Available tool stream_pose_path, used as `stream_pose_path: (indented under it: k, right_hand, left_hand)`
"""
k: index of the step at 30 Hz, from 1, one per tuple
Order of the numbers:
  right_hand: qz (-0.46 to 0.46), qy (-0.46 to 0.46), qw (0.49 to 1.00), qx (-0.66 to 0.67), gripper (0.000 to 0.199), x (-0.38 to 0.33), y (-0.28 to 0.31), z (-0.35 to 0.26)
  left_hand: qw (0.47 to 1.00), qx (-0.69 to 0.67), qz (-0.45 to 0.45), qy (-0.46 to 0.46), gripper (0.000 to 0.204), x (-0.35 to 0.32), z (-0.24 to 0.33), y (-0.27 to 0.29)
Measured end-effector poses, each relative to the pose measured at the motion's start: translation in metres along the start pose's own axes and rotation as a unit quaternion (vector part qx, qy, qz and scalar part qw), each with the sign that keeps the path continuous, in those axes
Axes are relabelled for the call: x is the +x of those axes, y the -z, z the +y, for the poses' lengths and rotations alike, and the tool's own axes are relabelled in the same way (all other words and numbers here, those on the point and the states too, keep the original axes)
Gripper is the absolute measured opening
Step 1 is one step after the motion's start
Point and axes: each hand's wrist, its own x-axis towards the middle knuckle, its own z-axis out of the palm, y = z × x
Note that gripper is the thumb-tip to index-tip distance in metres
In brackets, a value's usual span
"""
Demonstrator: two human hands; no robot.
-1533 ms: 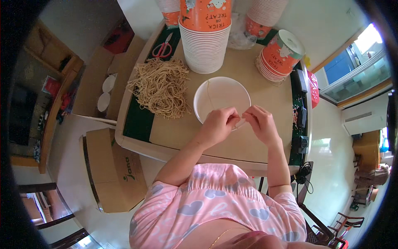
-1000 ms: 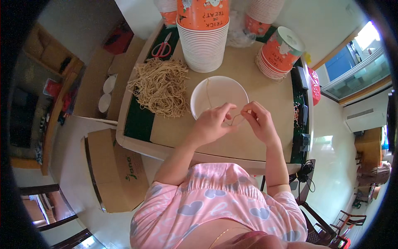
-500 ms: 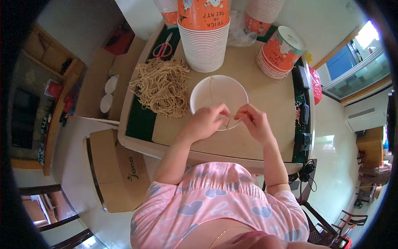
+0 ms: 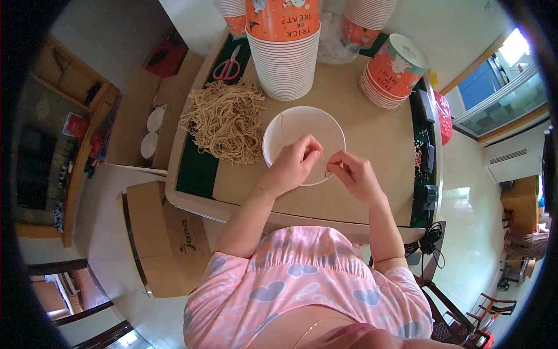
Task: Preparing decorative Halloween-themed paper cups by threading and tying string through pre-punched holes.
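Note:
A white-lined paper bucket (image 4: 278, 139) stands mouth up on the brown sheet in front of me. My left hand (image 4: 294, 165) reaches over its near side, thumb and fingers pinched on a thin length of tan twine (image 4: 323, 156). Beside the near right rim, my right hand (image 4: 356, 177) is closed in a pinch around the twine where it meets the rim; the fingertips partly hide it. Another bit of twine shows at the bucket's far left rim. Loose cut twine (image 4: 225, 122) lies heaped to the left of the bucket.
Behind the bucket rises a tall stack of orange-printed buckets (image 4: 283, 67). A shorter upside-down stack (image 4: 392, 70) stands at the right. Red-handled scissors (image 4: 226, 70) lie above the twine heap. Black devices (image 4: 429, 157) line the table's right edge; cardboard boxes (image 4: 165, 238) sit left on the floor.
My left hand has risen a little and drawn twine up between the hands. The bucket has shifted slightly left. The strand across its inside shows less.

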Motion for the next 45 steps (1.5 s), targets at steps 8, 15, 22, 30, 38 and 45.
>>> stream_pose_path:
  k: [8,15,22,30,38,45]
  right_hand:
    - [0.058,0.022,0.992,0.107,0.006,-0.002,-0.01,0.014]
    - [0.063,0.018,0.99,0.128,0.005,0.001,-0.01,0.013]
    - [0.053,-0.008,0.992,0.112,0.005,0.002,-0.004,0.008]
    - [0.074,0.009,0.992,0.105,0.007,0.002,-0.011,0.014]
    - [0.193,0.033,0.978,0.067,0.009,-0.006,-0.031,0.011]
    - [0.318,0.069,0.931,0.166,0.008,-0.005,-0.059,0.009]
  left_hand:
    - [0.978,0.162,-0.062,-0.112,0.016,-0.01,0.018,0.012]
    - [0.96,0.225,-0.031,-0.167,0.014,-0.012,0.018,0.006]
    - [0.947,0.243,-0.053,-0.201,0.018,-0.013,0.018,0.011]
    - [0.888,0.398,-0.029,-0.229,0.012,-0.013,0.025,-0.004]
    - [0.993,0.095,-0.035,-0.066,0.011,-0.011,0.022,-0.001]
    - [0.986,-0.085,-0.105,0.1,0.013,0.001,0.013,0.006]
